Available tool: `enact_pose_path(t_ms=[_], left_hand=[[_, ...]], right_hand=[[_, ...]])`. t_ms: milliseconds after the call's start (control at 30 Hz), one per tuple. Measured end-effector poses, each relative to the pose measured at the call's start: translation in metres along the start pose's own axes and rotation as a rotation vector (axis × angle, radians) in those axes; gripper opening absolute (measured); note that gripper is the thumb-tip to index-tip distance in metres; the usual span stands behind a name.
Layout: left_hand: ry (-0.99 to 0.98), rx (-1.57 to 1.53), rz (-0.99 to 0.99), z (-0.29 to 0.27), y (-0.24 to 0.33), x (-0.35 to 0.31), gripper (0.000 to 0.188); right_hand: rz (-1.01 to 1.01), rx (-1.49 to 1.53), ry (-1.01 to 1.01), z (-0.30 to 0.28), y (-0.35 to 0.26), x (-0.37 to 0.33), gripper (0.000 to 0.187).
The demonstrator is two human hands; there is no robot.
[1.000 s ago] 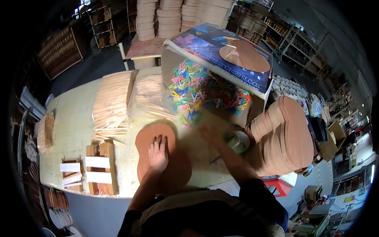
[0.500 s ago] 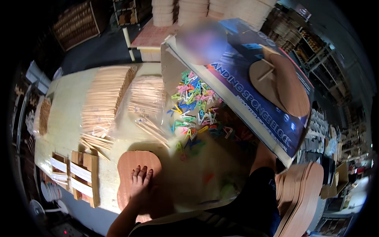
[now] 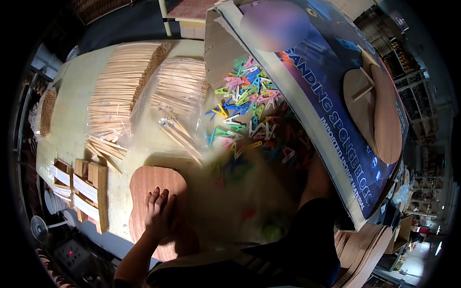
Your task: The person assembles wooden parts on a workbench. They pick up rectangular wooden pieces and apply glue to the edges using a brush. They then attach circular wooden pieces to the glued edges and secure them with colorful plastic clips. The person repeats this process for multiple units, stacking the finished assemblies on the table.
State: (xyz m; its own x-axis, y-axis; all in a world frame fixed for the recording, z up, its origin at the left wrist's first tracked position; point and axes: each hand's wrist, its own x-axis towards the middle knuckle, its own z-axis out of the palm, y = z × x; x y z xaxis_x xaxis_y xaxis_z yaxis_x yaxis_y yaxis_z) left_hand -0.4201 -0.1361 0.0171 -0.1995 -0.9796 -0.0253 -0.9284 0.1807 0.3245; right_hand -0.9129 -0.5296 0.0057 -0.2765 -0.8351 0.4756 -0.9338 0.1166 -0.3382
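Note:
My left hand (image 3: 158, 213) lies flat, fingers apart, on a reddish-brown guitar-shaped wooden board (image 3: 151, 185) at the near edge of the pale table (image 3: 77, 91). My right arm (image 3: 317, 182) reaches forward into a large open cardboard box (image 3: 221, 43) filled with colourful plastic clips (image 3: 247, 103); the right hand itself is hidden inside the box. A blue printed box flap (image 3: 326, 110) rises over the arm.
Bundles of thin wooden sticks (image 3: 120, 93) in clear bags (image 3: 180, 91) cover the table's middle. Small wooden frame pieces (image 3: 86, 192) lie at the left near edge. Two cut wooden shapes (image 3: 379, 110) rest on the flap. Stacked wooden boards (image 3: 365, 249) stand at the lower right.
My head has leaned further over the table, so the clip box looks larger. My right arm has gone from the table by the board into the box. The left hand stays on the board.

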Motion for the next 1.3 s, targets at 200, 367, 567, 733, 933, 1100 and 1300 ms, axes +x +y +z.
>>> enact_pose_path(t_ms=[200,367,567,733,933,1100,1300], left_hand=[[0.033,-0.048,0.037,-0.009,0.004,0.000,0.066],[0.070,0.019,0.059,-0.004,0.000,-0.003,0.066],[0.135,0.007,0.059,-0.007,0.004,-0.009,0.060],[0.182,0.025,0.078,-0.007,0.005,-0.013,0.056],[0.258,-0.053,0.119,-0.002,-0.001,-0.019,0.055],[0.461,-0.406,0.180,-0.012,-0.025,-0.047,0.052],[0.583,-0.346,-0.240,-0.007,-0.073,-0.137,0.058]], right_hand=[[-0.160,0.121,-0.045,0.035,-0.054,-0.053,0.038],[-0.172,0.204,-0.274,0.053,-0.084,-0.104,0.038],[-0.283,0.084,-0.399,0.037,-0.132,-0.175,0.047],[-0.405,0.219,-0.321,-0.053,-0.212,-0.244,0.059],[-0.673,0.199,-0.340,-0.061,-0.209,-0.378,0.051],[-0.674,0.086,-0.202,-0.103,-0.205,-0.399,0.046],[-0.497,-0.062,-0.295,-0.101,-0.186,-0.446,0.026]])
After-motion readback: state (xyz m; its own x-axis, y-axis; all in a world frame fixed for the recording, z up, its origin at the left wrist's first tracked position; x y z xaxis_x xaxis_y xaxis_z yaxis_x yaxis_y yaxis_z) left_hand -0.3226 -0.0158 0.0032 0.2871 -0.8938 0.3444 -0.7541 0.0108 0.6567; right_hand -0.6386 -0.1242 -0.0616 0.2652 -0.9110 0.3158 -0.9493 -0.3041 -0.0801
